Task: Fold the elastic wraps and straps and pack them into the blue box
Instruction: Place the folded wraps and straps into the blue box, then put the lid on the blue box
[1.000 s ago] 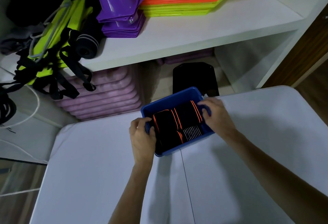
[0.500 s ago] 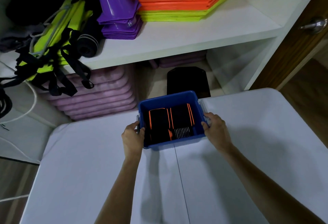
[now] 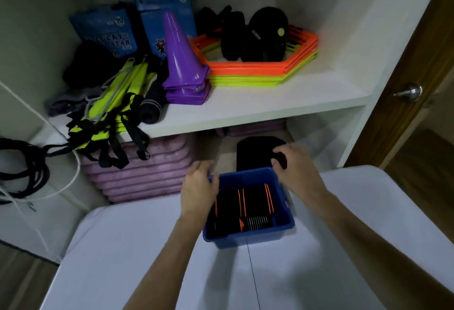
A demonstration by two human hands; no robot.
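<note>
With my left hand (image 3: 199,188) and right hand (image 3: 293,166) gripping the box (image 3: 248,237) at its far corners, I lift evenly so the wraps (image 3: 248,205) inside stay flat.

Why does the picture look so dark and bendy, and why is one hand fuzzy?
Head view: the light is dim, so the folded wraps in the blue box look nearly black; the right hand is smeared by motion blur, the left hand less so; the wide lens bows the white shelf and the table edges; soft shadows fall under both arms.
</note>
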